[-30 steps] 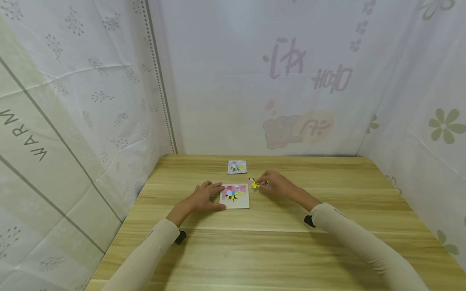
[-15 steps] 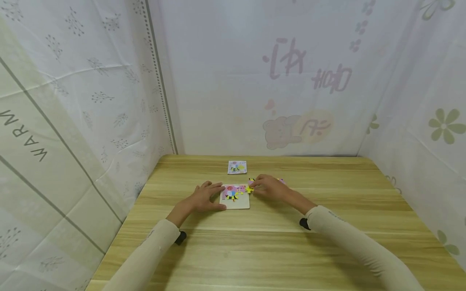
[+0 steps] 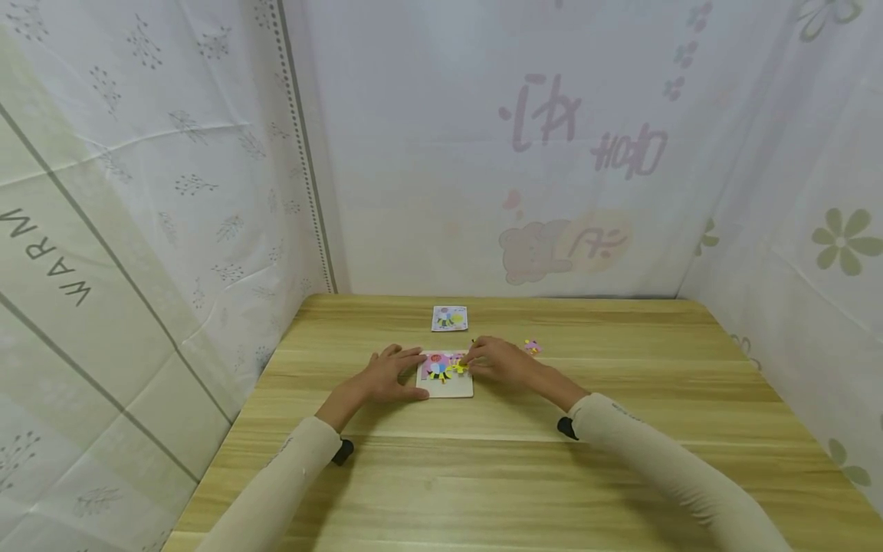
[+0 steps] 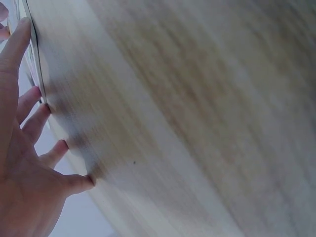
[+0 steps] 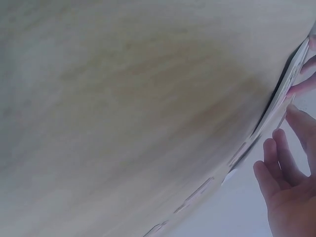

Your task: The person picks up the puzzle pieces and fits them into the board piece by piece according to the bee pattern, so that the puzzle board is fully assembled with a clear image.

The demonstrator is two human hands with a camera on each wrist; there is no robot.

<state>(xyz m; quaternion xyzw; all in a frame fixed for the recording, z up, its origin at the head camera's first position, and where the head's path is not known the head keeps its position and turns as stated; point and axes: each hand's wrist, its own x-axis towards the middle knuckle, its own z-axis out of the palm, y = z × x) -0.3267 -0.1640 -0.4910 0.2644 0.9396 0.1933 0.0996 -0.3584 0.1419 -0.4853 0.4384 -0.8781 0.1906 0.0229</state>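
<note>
A square jigsaw board (image 3: 444,389) lies mid-table in the head view, its upper part covered by joined pieces of a bee picture. My left hand (image 3: 388,376) rests spread along its left side, thumb by the lower corner and index finger near the upper one. Between thumb and fingertips, my right hand (image 3: 507,362) pinches a yellow puzzle piece (image 3: 458,369) over the right side of the picture. Seen edge-on in the right wrist view, the thin piece (image 5: 281,120) sits tilted above the board. The left wrist view has my left fingers fairly straight at the board's edge.
Behind the board lies a small picture card (image 3: 450,319) with a bee design. Loose puzzle pieces (image 3: 532,347) lie to the right, partly hidden by my right hand. Printed curtains (image 3: 441,192) stand around the wooden table (image 3: 428,483).
My right hand has picked the yellow piece up from the loose pieces and carried it left over the board. My left hand has stayed in place.
</note>
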